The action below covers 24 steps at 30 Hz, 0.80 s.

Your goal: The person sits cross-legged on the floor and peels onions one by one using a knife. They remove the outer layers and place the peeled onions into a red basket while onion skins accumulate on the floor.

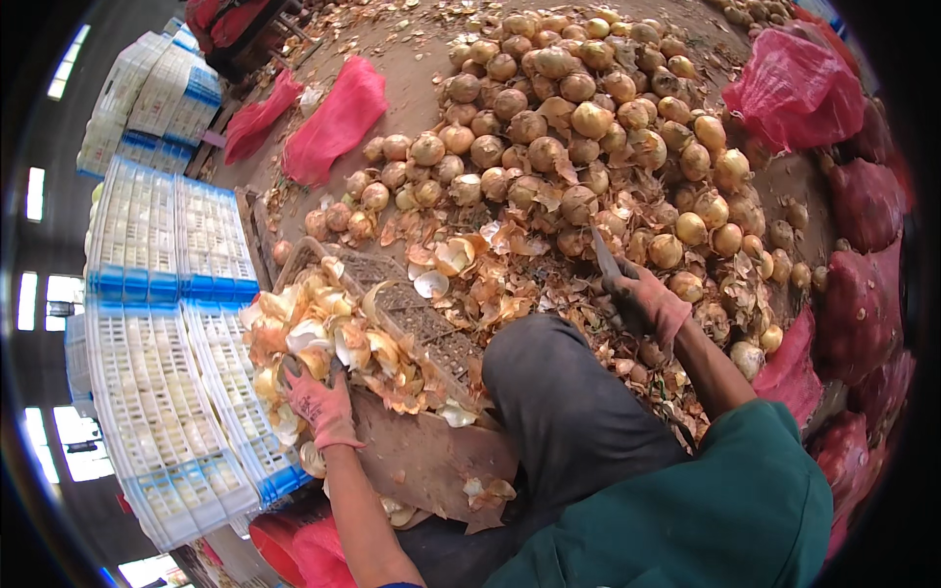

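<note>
My left hand (pixel 317 403), in a pink work glove with dark fingertips, rests with its fingers apart against a heap of onion skins (pixel 345 334). The skins lie on a board and over a dirty crate (pixel 434 323); some of the left fingertips are hidden by them. My right hand (pixel 647 301), in a similar glove, is closed around a knife, whose blade (pixel 604 253) points up towards the onion pile. Unpeeled onions (pixel 548 154) are heaped on the floor before me. Loose skins (pixel 500 294) cover the ground between the crate and the pile.
White and blue plastic crates (pixel 140 345) full of pale contents stand stacked at the left. Pink mesh sacks (pixel 334 121) lie on the floor beyond. Full red mesh sacks (pixel 856 316) line the right side. A red plastic container (pixel 276 544) is at the lower left.
</note>
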Tool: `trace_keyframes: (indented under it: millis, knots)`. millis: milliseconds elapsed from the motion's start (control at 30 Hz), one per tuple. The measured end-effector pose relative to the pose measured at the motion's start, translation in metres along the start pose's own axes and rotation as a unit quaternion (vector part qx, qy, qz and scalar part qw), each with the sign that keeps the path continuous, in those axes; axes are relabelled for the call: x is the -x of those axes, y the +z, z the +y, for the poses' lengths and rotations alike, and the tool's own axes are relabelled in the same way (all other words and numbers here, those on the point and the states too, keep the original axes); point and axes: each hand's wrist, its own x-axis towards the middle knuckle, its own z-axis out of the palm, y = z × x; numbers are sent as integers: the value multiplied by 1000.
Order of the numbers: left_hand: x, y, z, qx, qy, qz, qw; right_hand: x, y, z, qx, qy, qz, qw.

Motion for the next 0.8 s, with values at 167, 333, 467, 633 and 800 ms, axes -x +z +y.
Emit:
trace_keyframes:
  millis: [167, 333, 467, 633, 800]
  knots:
    - [16, -10, -1, 30, 39, -2, 999, 1, 4, -16, -55, -22, -31, 998]
    - [63, -39, -7, 42, 37, 4, 998, -10, -11, 4, -15, -1, -13, 1000]
    - [102, -36, -21, 116, -26, 24, 993, -5, -17, 4, 51, -38, 46, 997]
    - [138, -35, 1, 69, -16, 41, 997, 14, -25, 15, -65, -23, 58, 996]
    - [156, -48, 57, 120, 117, 60, 984, 38, -49, 31, -129, 3, 74, 989]
